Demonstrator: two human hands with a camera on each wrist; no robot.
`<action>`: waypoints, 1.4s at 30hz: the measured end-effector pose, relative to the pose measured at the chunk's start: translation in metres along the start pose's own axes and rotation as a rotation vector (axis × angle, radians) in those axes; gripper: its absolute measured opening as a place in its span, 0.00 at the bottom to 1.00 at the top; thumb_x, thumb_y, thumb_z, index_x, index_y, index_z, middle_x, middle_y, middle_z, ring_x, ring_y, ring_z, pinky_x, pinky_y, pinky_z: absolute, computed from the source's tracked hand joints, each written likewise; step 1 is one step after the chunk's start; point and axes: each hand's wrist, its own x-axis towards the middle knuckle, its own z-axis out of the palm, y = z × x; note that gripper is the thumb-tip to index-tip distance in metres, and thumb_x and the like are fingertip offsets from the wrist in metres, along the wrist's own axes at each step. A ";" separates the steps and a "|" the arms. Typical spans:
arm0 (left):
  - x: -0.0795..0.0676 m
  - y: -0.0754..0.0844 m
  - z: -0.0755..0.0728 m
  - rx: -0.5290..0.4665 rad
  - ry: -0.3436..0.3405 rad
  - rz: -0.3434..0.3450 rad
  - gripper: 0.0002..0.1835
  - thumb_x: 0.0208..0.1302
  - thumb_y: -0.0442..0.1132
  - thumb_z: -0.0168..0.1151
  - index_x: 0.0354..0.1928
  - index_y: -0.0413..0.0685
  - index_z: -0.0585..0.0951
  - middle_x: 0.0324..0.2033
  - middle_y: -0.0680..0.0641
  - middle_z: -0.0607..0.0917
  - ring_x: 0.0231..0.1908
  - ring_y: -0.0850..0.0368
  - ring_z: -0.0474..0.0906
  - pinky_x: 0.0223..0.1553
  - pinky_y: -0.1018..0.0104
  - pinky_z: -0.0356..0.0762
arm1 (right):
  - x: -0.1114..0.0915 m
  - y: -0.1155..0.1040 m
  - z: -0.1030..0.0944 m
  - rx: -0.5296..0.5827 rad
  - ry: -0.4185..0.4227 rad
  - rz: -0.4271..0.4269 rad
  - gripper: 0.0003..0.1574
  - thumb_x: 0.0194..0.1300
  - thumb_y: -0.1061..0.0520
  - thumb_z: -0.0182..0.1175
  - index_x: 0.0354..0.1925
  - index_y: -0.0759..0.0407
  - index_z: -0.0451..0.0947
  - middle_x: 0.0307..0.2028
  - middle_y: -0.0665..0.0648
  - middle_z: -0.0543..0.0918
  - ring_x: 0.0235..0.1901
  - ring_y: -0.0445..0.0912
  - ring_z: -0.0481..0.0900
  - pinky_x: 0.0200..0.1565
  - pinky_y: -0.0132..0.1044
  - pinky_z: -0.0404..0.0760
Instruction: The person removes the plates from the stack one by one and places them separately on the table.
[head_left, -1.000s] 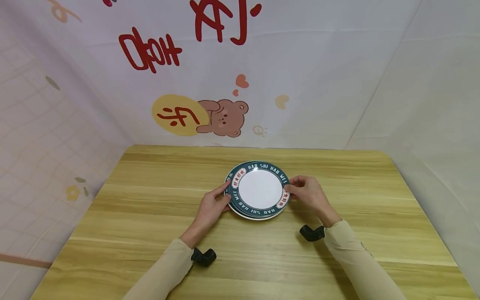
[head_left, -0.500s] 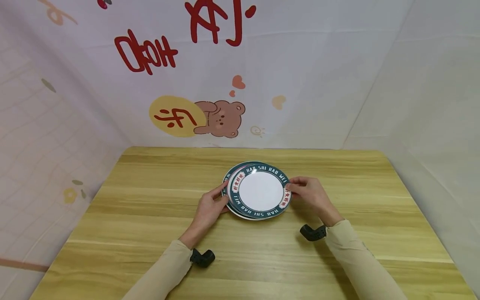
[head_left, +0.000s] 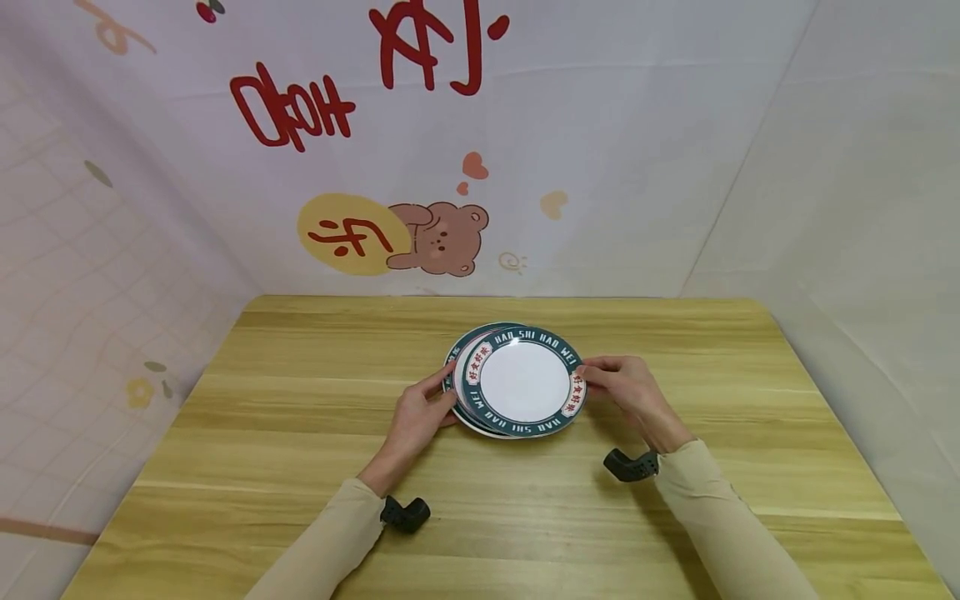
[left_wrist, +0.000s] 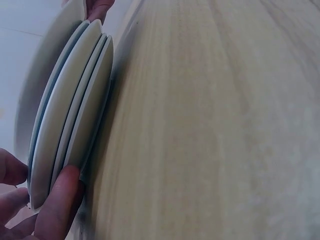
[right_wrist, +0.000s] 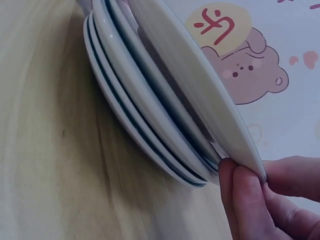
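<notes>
Several round plates (head_left: 459, 343) with dark green patterned rims are stacked near the middle of the table. My left hand (head_left: 415, 414) grips the stack's left edge; in the left wrist view its fingers lie on both sides of the plates (left_wrist: 70, 115). The top plate (head_left: 525, 382), white in the centre with lettering round its rim, sits shifted right of those below. My right hand (head_left: 632, 396) pinches its right rim between thumb and fingers. In the right wrist view this plate (right_wrist: 205, 95) is raised and tilted, with a gap between it and the stack (right_wrist: 125, 85).
The wooden table (head_left: 300, 467) ends at a white cloth backdrop (head_left: 630, 167) printed with a bear and red characters. A black wrist-camera mount (head_left: 406, 515) is on the left wrist, another mount (head_left: 630, 465) on the right.
The top plate has slid slightly right with my right hand, uncovering more of the plates below at the left. My left hand keeps its grip on the stack.
</notes>
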 end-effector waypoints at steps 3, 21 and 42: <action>0.000 -0.001 0.000 0.001 -0.001 0.006 0.28 0.72 0.31 0.59 0.73 0.52 0.75 0.69 0.37 0.75 0.46 0.53 0.86 0.40 0.62 0.89 | -0.002 0.001 -0.002 0.013 0.003 0.002 0.29 0.72 0.59 0.66 0.63 0.77 0.75 0.50 0.63 0.84 0.39 0.41 0.85 0.50 0.36 0.87; 0.000 -0.001 0.002 0.005 0.013 0.003 0.28 0.72 0.32 0.60 0.73 0.51 0.75 0.66 0.37 0.77 0.47 0.54 0.86 0.39 0.64 0.88 | -0.016 -0.011 -0.033 0.072 -0.016 -0.019 0.36 0.73 0.57 0.65 0.67 0.80 0.68 0.49 0.56 0.83 0.42 0.39 0.86 0.51 0.33 0.85; -0.001 0.002 0.003 0.008 0.026 0.012 0.28 0.71 0.31 0.60 0.72 0.48 0.76 0.65 0.35 0.78 0.46 0.55 0.86 0.38 0.66 0.88 | -0.033 -0.009 -0.097 0.198 -0.014 -0.049 0.16 0.69 0.60 0.69 0.53 0.66 0.84 0.41 0.47 0.89 0.41 0.39 0.87 0.47 0.32 0.87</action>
